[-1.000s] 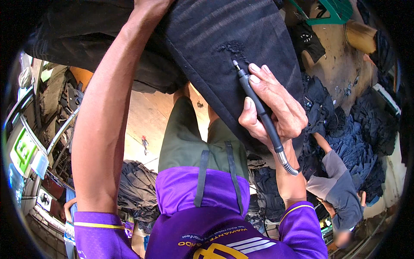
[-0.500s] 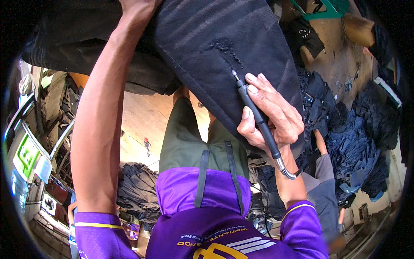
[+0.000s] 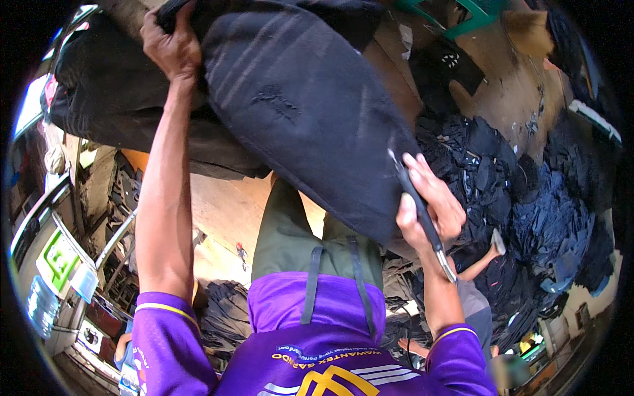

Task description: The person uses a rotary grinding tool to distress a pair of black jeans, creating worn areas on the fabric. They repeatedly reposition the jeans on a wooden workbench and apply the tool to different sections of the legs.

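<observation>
Dark denim trousers (image 3: 310, 99) are stretched across the upper middle, with one leg slanting toward my right hand. A frayed, scuffed patch (image 3: 274, 102) roughens the leg. My left hand (image 3: 173, 49) is closed on the trousers near the top left. In the fingers of my right hand (image 3: 436, 204) is a slim black rotary tool handpiece (image 3: 419, 201), with a spring-sleeved cable at its back end. Its thin metal tip lies over the lower right part of the leg, away from the frayed patch; contact with the cloth is hard to tell.
Heaps of dark garments (image 3: 555, 218) cover the floor on the right, where another person's arm (image 3: 479, 264) shows. A green plastic chair (image 3: 472, 20) stands at the top right. On the left are a water bottle (image 3: 43, 307) and a green plastic container (image 3: 59, 261).
The trousers and frayed patch have shifted left in the view. My left hand shows more fully. My right hand with the handpiece has moved lower and right, away from the patch.
</observation>
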The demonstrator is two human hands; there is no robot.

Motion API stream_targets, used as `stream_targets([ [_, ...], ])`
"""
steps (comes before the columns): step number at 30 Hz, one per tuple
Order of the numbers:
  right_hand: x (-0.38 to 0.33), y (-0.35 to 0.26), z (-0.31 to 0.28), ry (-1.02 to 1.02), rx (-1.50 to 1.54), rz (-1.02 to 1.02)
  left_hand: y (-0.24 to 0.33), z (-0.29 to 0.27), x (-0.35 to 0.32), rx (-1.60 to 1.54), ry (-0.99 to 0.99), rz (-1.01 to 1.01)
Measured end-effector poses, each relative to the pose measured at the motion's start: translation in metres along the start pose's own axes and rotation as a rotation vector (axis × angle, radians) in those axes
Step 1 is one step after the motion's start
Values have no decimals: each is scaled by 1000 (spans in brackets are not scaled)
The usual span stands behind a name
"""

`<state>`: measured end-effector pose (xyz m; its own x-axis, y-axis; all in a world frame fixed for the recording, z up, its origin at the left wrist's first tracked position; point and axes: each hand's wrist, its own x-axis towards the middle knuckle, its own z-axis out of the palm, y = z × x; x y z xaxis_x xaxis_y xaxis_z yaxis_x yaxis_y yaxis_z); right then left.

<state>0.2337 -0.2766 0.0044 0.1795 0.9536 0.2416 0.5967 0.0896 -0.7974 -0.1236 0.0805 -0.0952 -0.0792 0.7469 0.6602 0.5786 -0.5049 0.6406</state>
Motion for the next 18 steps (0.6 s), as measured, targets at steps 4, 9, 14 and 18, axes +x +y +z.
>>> stream_targets([
  [4,6,4,7,23,22,-103,-9,0,0,-30,-57,-58],
  [9,16,4,18,13,12,-129,-2,-1,-2,33,-57,-35],
  [14,23,4,28,-19,-2,-139,1,-7,-1,102,-88,-11],
  [18,15,-7,23,4,12,-166,2,-16,-3,62,-74,15],
])
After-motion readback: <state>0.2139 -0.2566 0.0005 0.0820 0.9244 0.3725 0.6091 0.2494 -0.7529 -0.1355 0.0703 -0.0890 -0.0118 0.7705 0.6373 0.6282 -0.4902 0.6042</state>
